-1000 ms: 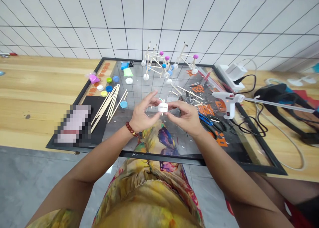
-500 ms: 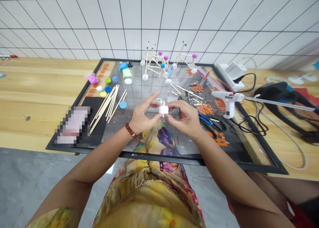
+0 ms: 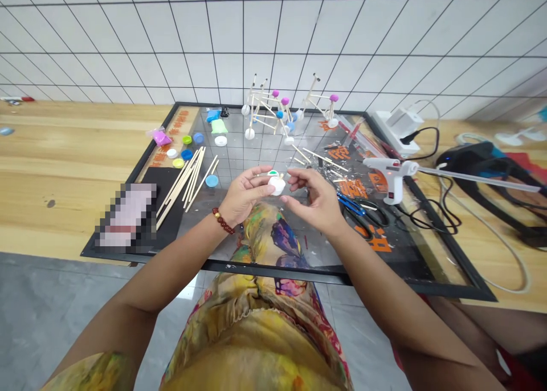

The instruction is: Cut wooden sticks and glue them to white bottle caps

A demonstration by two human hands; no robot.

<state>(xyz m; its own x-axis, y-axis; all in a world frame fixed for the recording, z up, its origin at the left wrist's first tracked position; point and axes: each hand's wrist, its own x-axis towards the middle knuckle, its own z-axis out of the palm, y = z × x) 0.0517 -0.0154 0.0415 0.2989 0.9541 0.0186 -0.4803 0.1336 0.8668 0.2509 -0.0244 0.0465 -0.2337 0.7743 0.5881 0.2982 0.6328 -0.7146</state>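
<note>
Between thumb and fingers, my left hand (image 3: 243, 196) pinches a small white round piece (image 3: 277, 186) with a short bit of wooden stick showing at its top. My right hand (image 3: 317, 200) is just to the right of it, thumb and fingers apart, holding nothing. Behind the piece, a small lid with a green mark (image 3: 272, 173) is partly hidden. Wooden sticks (image 3: 182, 183) and a light blue cap (image 3: 211, 180) lie left of my hands. Blue-handled scissors (image 3: 354, 206) rest to the right.
Stick models with white wheels and coloured balls (image 3: 276, 114) stand at the back. A white glue gun (image 3: 392, 177) and a power strip (image 3: 395, 130) are at the right. Clay packets (image 3: 219, 126) and caps (image 3: 187, 154) lie back left, with a pixelated object (image 3: 128, 214) nearer.
My right hand has let go of the white piece and its fingers have opened. The piece is now tilted in my left hand.
</note>
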